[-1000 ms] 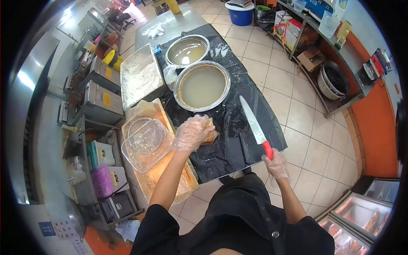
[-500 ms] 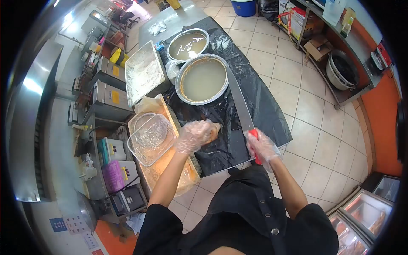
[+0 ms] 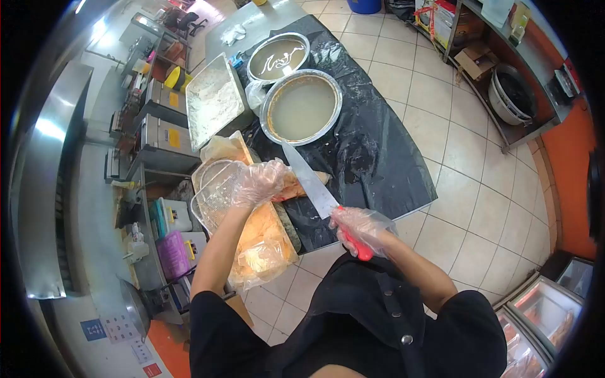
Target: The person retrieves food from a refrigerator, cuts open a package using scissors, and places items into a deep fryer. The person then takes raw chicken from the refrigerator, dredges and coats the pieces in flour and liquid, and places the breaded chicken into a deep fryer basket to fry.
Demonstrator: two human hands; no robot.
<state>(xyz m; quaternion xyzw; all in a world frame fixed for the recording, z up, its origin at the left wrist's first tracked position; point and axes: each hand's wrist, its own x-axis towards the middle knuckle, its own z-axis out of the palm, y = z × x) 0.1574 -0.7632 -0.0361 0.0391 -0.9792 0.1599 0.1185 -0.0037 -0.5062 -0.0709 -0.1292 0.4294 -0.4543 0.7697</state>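
Note:
My left hand (image 3: 259,183), in a clear plastic glove, is closed on one end of a piece of meat (image 3: 291,188) over the black plastic sheet (image 3: 372,170). The other end of the meat shows on the far side of the blade. My right hand (image 3: 356,228), also gloved, grips the red handle of a large knife (image 3: 309,179). The blade lies slantwise across the meat, its tip near the rim of the closer metal bowl (image 3: 269,129). Whether the edge has entered the meat cannot be made out.
A second bowl (image 3: 305,62) of cloudy liquid stands behind the first. On the left are a tray of white powder (image 3: 214,104) and a plastic-lined tub (image 3: 261,236) of orange crumbs with a wire basket (image 3: 200,201) over it. A metal shelf (image 3: 535,75) stands at the right.
The knife has swung left from beside the meat to across it, with my right hand following. My left hand has moved left and up, still holding the meat, which now looks more stretched out.

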